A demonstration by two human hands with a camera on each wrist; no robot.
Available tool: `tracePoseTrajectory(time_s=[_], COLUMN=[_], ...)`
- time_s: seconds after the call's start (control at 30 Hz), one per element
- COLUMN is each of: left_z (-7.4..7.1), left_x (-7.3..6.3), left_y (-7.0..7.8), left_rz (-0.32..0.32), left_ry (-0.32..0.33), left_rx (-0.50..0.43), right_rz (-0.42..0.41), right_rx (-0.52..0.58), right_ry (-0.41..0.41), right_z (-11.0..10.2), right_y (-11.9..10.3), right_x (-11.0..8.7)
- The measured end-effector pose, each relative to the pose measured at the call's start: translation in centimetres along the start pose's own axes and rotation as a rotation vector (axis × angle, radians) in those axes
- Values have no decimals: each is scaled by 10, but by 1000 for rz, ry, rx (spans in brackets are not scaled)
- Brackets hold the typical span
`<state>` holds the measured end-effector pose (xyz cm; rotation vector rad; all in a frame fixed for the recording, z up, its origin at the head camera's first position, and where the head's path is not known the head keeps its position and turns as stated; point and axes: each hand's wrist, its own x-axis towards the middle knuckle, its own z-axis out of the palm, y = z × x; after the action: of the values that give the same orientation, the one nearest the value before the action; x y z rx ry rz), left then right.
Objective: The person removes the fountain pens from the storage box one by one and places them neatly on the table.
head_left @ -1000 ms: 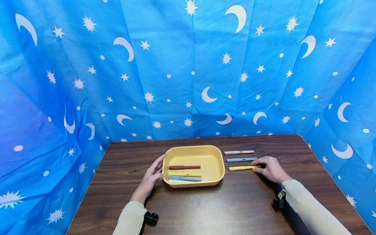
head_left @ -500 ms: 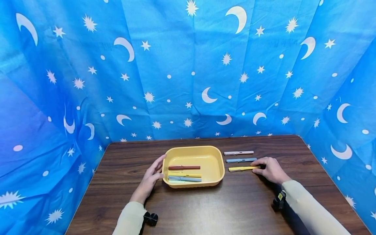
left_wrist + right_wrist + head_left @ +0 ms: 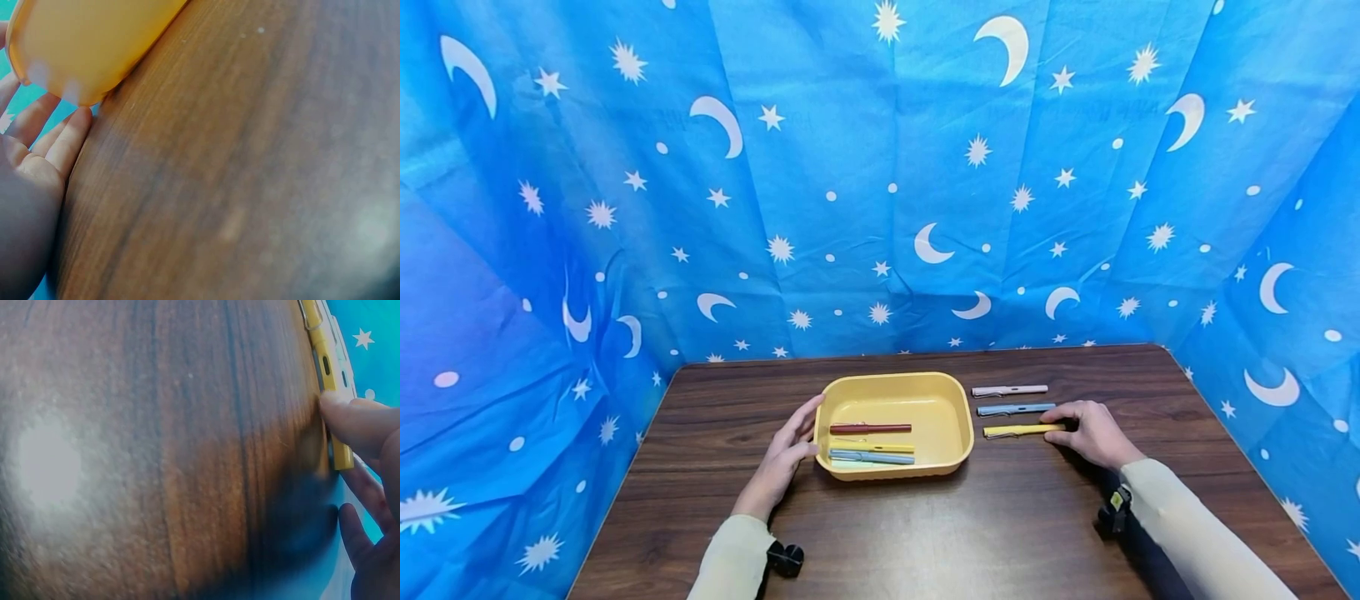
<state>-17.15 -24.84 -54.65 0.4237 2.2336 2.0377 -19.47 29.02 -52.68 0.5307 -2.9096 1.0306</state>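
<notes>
In the head view my right hand [image 3: 1093,435] pinches the right end of a yellow pen [image 3: 1017,431] between thumb and fingers. The pen lies flat on the table, its wire clip pointing left; the right wrist view shows the thumb on its barrel [image 3: 325,362]. Just behind lie a blue-grey pen [image 3: 1015,409] and a pale pink pen [image 3: 1009,390], both parallel to it. My left hand [image 3: 781,457] touches the left wall of a yellow tray [image 3: 891,377] with extended fingers. Inside the tray are a dark red pen [image 3: 872,428], another yellow pen [image 3: 887,448] and a blue pen [image 3: 880,457].
A pale green pen [image 3: 850,464] is mostly hidden below the blue one in the tray. Everything stands on a dark wooden table [image 3: 910,533]. Blue cloth [image 3: 850,275] with moons and stars hangs close behind the table's back edge and at both sides.
</notes>
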Motion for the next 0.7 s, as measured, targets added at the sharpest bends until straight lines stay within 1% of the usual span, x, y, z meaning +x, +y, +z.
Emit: tracePoseTrajectory(time_s=[0.17, 0.27, 0.43, 0.5, 0.6, 0.7], left_z=[0, 1, 0, 1, 1, 1], left_x=[0, 0, 0, 0, 1, 1], left_y=[0, 0, 1, 1, 2, 2], left_rz=[-3, -6, -17, -19, -19, -18], left_ry=[1, 2, 8, 10, 11, 9], left_rx=[-3, -4, 8, 13, 17, 16], right_rz=[71, 85, 89, 101, 124, 114], right_rx=[30, 31, 42, 71, 153, 222], right_ry=[-20, -17, 38, 62, 78, 85], right_z=[-6, -10, -17, -21, -27, -32], right_y=[1, -1, -7, -11, -21, -35], right_x=[-1, -3, -2, 0, 4, 10])
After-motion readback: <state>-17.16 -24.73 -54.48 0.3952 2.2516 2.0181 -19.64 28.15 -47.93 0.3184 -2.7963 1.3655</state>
